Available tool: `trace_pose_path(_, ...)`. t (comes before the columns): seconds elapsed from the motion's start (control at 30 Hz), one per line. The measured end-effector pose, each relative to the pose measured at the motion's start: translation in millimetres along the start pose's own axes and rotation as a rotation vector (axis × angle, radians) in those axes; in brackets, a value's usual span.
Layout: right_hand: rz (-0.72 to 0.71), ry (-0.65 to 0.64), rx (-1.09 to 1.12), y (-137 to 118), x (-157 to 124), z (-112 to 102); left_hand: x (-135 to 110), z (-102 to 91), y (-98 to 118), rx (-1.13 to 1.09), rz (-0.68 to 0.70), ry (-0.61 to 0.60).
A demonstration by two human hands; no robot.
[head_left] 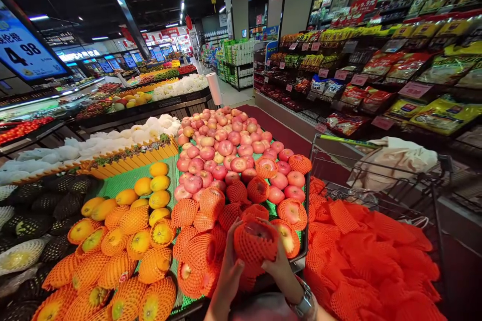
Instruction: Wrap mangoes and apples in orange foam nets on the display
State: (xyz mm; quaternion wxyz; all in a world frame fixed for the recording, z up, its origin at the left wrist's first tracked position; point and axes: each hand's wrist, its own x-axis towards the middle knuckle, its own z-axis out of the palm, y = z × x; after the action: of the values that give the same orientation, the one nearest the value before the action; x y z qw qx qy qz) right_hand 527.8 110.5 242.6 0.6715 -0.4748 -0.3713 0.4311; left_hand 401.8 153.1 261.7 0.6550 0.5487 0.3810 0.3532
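Between my two hands is an apple in a red foam net [255,242], raised just above the near end of the apple display. My left hand [232,256] wraps round its left side, with the thumb toward me. On its right side, my right hand [279,261] grips it, a watch [304,301] on that wrist. Bare apples [226,148] are heaped at the back of the bin. Netted apples [199,251] lie closer to me, left of my hands, and another netted apple [291,213] sits just beyond my right hand.
A cart [439,220] at the right holds a heap of red foam nets [369,256] and a pale bag [399,160]. Left of the apples lie orange fruits [158,198], many in orange nets, and dark-netted fruits [56,205]. Shelves of packets [410,65] line the right.
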Motion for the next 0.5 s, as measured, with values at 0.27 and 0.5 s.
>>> trace_pose_path(0.27, 0.175, -0.209, 0.071, -29.4, 10.2, -2.2, 11.5, -10.7, 11.3, -0.101, 0.009, -0.028)
trace_pose_path(0.5, 0.054, -0.159, -0.644, -39.1, 28.8, -14.8, 36.0, 7.9, -13.1, -0.265, -0.144, 0.04)
